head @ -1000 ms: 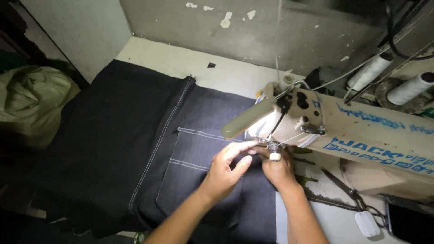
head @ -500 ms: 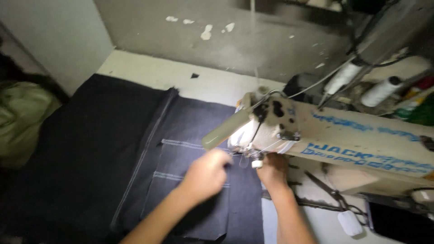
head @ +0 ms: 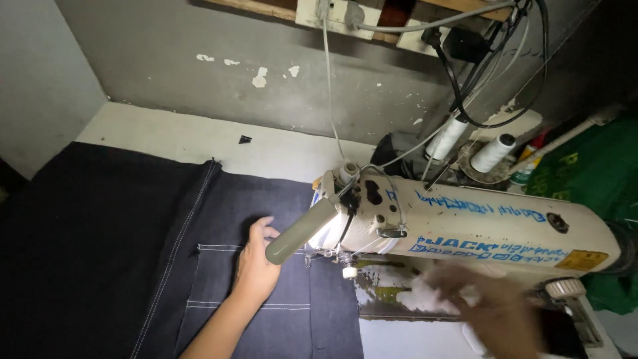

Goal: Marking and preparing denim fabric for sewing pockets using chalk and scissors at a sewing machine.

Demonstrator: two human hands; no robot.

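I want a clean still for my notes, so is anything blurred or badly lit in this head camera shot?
Head view: the right hand is smeared by motion blur; the left hand, flat on the dark denim, is sharp; the sewing machine is sharp and well lit; the frame's edges fall into shadow.

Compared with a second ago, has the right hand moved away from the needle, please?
Yes. The right hand has pulled rightward, away from the needle area, and now shows blurred below the sewing machine arm.

The sewing machine [head: 465,226] blocks from centre to three o'clock, its lever [head: 300,231] jutting over the denim [head: 133,252]. Spools [head: 492,153] and cables [head: 478,73] crowd one o'clock. Bare desk [head: 173,136] lies open at eleven.
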